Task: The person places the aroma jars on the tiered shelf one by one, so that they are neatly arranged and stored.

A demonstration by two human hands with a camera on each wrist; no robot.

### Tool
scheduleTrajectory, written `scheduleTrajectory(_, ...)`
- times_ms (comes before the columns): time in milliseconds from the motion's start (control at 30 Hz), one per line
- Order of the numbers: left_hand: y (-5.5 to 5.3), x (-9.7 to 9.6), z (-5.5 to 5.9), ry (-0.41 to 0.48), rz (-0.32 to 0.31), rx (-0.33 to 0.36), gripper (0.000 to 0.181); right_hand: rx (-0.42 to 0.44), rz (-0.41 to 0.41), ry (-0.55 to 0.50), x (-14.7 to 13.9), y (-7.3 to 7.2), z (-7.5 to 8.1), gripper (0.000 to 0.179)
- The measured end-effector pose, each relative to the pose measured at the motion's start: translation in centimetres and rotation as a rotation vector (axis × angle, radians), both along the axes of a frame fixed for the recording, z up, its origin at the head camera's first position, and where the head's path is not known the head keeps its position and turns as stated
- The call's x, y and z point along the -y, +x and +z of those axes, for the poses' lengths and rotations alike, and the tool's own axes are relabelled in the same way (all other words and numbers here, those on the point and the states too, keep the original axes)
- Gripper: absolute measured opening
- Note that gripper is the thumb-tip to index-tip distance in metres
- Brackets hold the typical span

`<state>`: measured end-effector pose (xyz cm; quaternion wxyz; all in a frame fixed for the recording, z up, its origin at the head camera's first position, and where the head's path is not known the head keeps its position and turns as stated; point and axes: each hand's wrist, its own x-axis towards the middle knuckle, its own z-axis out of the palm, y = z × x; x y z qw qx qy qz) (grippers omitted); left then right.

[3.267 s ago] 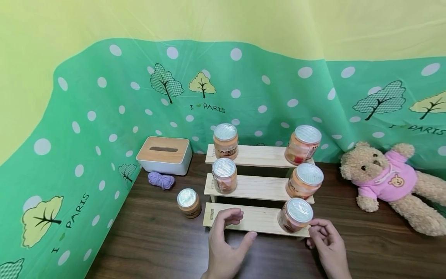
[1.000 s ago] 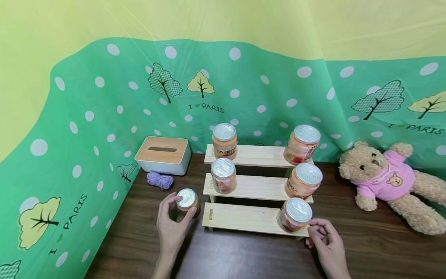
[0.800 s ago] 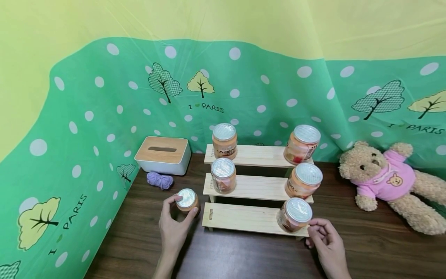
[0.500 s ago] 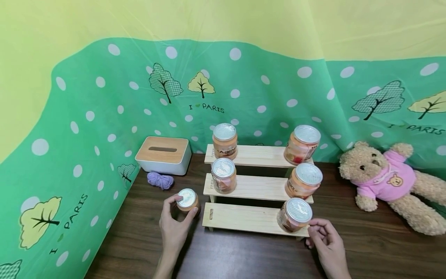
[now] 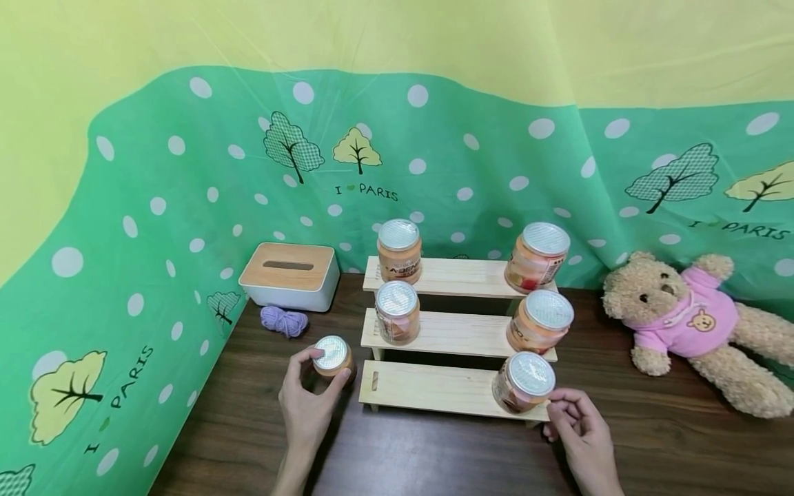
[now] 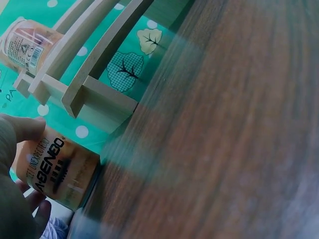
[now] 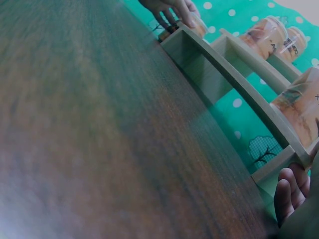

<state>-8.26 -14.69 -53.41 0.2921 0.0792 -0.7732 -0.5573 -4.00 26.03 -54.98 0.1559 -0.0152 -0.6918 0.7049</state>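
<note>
My left hand (image 5: 306, 406) grips a small jar (image 5: 331, 353) with a silvery lid, fingers on its left and thumb on its near right side. The jar stands upright on the dark table, left of a wooden three-tier shelf (image 5: 422, 386). In the left wrist view, the lettered label of this jar (image 6: 55, 169) shows between the fingers. My right hand (image 5: 583, 430), its fingers curled, pinches the right end of the lowest tier, beside a jar (image 5: 526, 382). In the right wrist view, its fingertips (image 7: 284, 194) lie against the shelf's end; the thumb is hidden there.
The middle tier bears a jar at the left (image 5: 398, 313) and one at the right (image 5: 541, 322); so does the top tier, left (image 5: 400, 251) and right (image 5: 538, 257). Purple yarn (image 5: 283, 322) and a tissue box (image 5: 288, 275) lie behind my left hand. A teddy bear (image 5: 676, 317) lies right.
My left hand has moved left from in front of the lowest tier and taken hold of the small jar. In the last second it barely moves. My right hand has stayed at the shelf's end.
</note>
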Motion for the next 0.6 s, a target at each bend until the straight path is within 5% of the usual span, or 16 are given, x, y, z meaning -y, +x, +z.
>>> scheduleTrajectory(300, 0.2, 0.3, -0.5, -0.012, 0.031, -0.038, 0.055, -0.010, 0.003, 0.004, 0.1, -0.1, 0.1, 0.024)
scheduleTrajectory(600, 0.5, 0.3, 0.6, -0.032, 0.068, -0.102, 0.055, -0.021, 0.005, -0.002, 0.0, -0.1, -0.3, 0.027)
